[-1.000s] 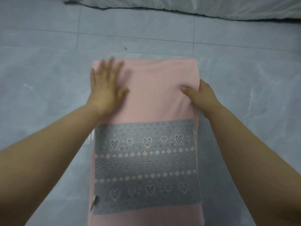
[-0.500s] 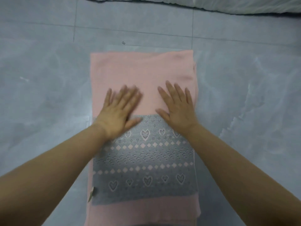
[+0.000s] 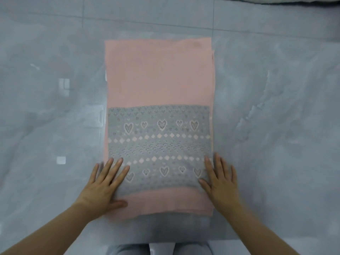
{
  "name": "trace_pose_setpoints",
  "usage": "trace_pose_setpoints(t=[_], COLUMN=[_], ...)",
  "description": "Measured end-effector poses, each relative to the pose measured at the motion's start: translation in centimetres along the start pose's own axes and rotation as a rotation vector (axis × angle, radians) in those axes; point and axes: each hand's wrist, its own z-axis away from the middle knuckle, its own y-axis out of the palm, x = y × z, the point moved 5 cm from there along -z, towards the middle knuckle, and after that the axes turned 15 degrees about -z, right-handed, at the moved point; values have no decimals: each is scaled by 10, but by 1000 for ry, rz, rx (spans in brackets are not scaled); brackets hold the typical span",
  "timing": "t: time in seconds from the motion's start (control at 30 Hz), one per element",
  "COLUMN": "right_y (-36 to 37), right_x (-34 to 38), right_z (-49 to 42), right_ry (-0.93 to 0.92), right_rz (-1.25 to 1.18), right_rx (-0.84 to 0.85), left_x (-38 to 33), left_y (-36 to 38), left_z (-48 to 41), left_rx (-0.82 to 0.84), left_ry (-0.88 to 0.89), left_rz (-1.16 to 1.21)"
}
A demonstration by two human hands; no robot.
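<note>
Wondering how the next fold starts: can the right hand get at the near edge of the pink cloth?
Probably yes. The right hand lies flat on the near right corner of the pink cloth, fingers straight; nothing covers the edge beside its palm.

Pink folded sweater [image 3: 158, 76], grey band with pale hearts and diamonds, grey marbled floor tiles [image 3: 276, 107]
</note>
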Motion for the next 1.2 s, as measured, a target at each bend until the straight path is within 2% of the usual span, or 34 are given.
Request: trace_pose_setpoints(t=[0.07, 0.13, 0.2, 0.23, 0.3, 0.4, 0.47, 0.53, 0.6, 0.67, 0.87, 0.97, 1.1, 1.17, 1.2], right_y=[2, 3, 14, 21, 31, 31, 29, 26, 19, 6, -33, -49, -65, -74, -80], right_x=[1, 2, -4, -4, -1, 7, 11, 15, 20, 24, 35, 33, 35, 36, 35], right_z=[20, 41, 59, 67, 79, 86, 86, 86, 87, 89, 90, 86, 74, 64, 57], right_ry=[119, 274, 482, 540, 550, 567, 626, 692, 716, 665, 356, 294, 208, 115, 67], right_rz=[-110, -351, -618, -719, -762, -910, -1104, -1256, -1388, -1437, -1379, -1332, -1337, -1193, -1102], right_rx=[-16, -99, -111, -96, -84, -132, -149, -166, -199, -229, -153, -120, 57, 80, 37], left_x=[-7, -16, -24, -27, -36, -44, -49, -52, -54, -53, -36, -16, 7, 19, 25], left_y=[5, 11, 11, 8, 1, -17, -15, -9, -9, -12, -34, -58, -82, -91, -95], left_z=[16, 27, 37, 41, 48, 59, 64, 67, 69, 73, 86, 87, 77, 69, 63], left_rx=[51, 80, 7, -25, 5, -46, 8, 117, 173, 144, 1, -101, -108, -83, -51], left_ry=[-38, -94, -222, -345, -608, -973, -1180, -1292, -1307, -1293, -1146, -919, -741, -641, -574], left_rz=[55, 159, 343, 477, 821, 1228, 1351, 1340, 1358, 1445, 1562, 1470, 1568, 1657, 1681])
